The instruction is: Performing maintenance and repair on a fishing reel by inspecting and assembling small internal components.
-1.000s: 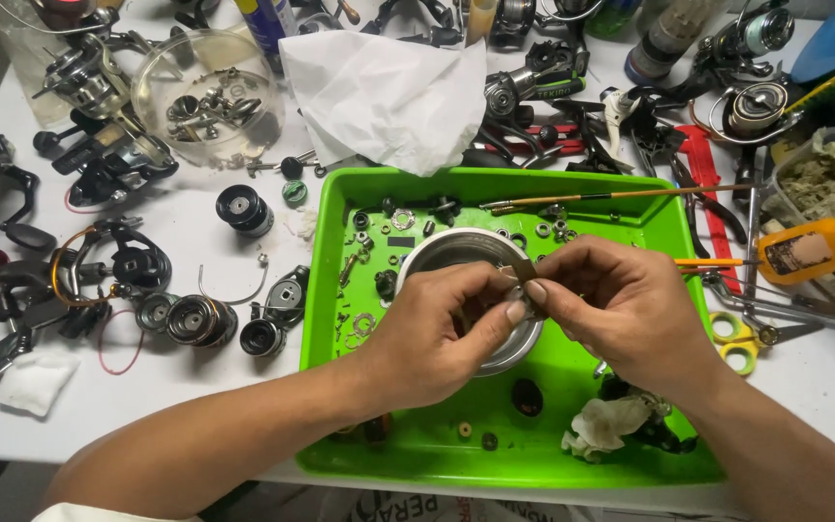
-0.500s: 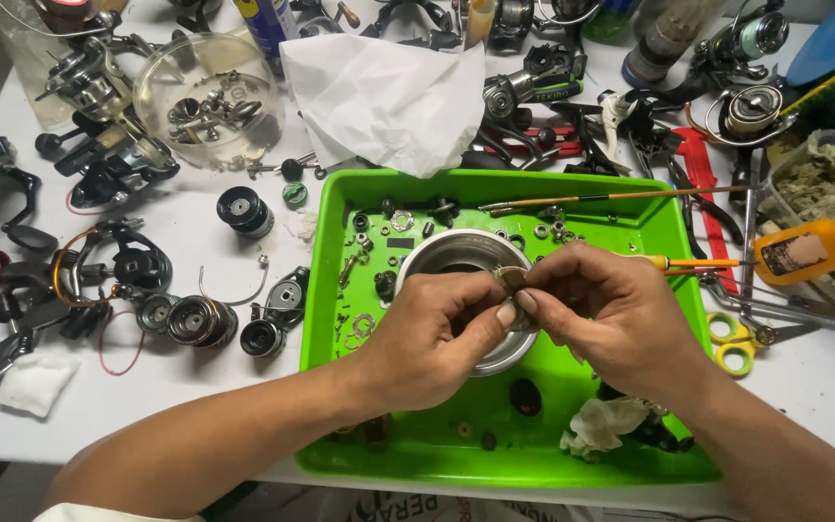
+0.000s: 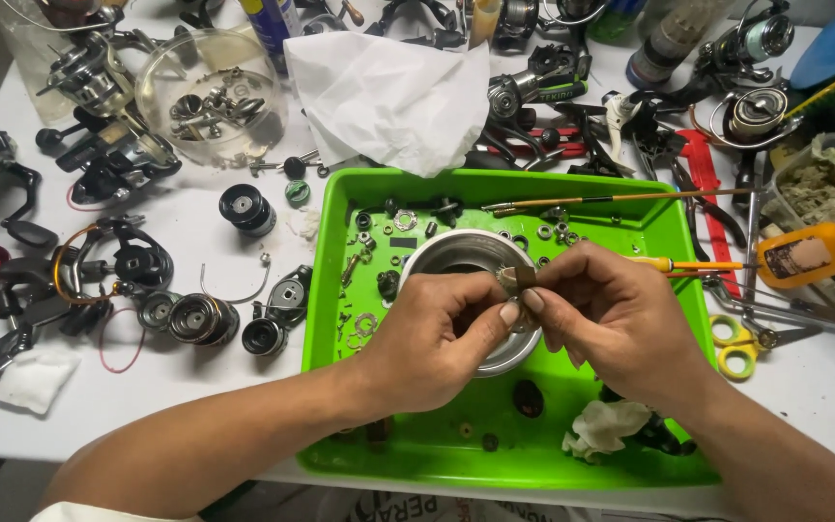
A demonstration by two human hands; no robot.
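Over a bright green tray (image 3: 669, 242), my left hand (image 3: 437, 338) and my right hand (image 3: 611, 319) meet fingertip to fingertip. Both pinch one small brownish metal part (image 3: 517, 279), held just above a round metal bowl (image 3: 456, 253) in the tray's middle. Small washers, screws and rings (image 3: 379, 237) are scattered on the tray's left and far side. A crumpled pale rag (image 3: 606, 425) lies in the tray near my right wrist.
Fishing reels and reel parts (image 3: 195, 314) crowd the white table left of the tray. A white cloth (image 3: 388, 92) lies behind it, beside a clear bowl of parts (image 3: 210, 92). To the right are an orange bottle (image 3: 819, 251), yellow-handled scissors (image 3: 741, 343) and tools.
Both hands stay together over the bowl; the fingertips have shifted slightly on the small part, which now shows more plainly between them.
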